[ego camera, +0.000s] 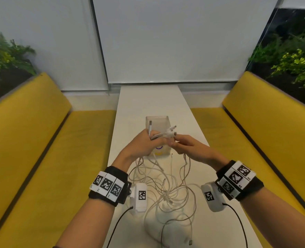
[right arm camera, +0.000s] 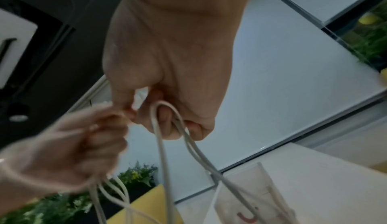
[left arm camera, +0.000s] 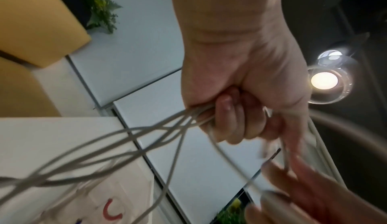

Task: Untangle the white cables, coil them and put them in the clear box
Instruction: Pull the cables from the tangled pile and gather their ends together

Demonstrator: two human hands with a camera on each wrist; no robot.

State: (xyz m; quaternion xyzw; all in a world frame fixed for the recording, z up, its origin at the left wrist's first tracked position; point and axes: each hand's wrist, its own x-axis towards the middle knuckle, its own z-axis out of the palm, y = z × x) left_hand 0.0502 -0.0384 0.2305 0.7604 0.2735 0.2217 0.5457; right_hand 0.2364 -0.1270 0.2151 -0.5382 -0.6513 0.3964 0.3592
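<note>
both hands are up over the clear box (ego camera: 158, 120) on the white surface (ego camera: 148, 97), the left hand (ego camera: 144, 144) fisted tight around a bundle of white cables (ego camera: 163, 192), plug ends poking out above. the right hand (ego camera: 185, 145) curls its fingers (right arm camera: 165, 118) round a cable loop, its grip closed, while the tangle spills onto the surface below.

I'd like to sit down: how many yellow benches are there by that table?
2. One yellow bench runs along the left side of the white table, the other yellow bench along its right side. None appears to be hidden.
</note>
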